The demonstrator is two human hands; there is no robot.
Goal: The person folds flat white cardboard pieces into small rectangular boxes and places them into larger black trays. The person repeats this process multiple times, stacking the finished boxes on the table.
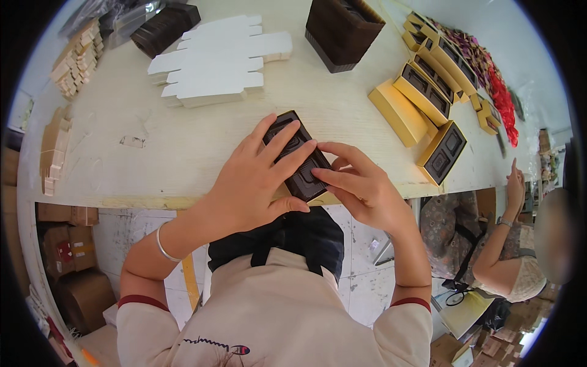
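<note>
At the near edge of the table is a small box with a dark brown plastic tray (301, 178) in it, tilted slantwise. A thin gold edge shows at its lower right. My left hand (260, 168) spans the box from the left, its spread fingers over the tray and its thumb along the near end. From the right, my right hand (361, 180) holds the box's right side, with the thumb and index finger on the tray's rim. Part of the tray is hidden under my fingers.
Gold boxes with brown trays (441, 153) stand at right. Flat white carton blanks (217, 58) lie at the back, between a dark tray stack (165, 29) and a taller one (342, 33). Pale folded pieces (56, 150) line the left. A co-worker's arm (504, 229) is at right.
</note>
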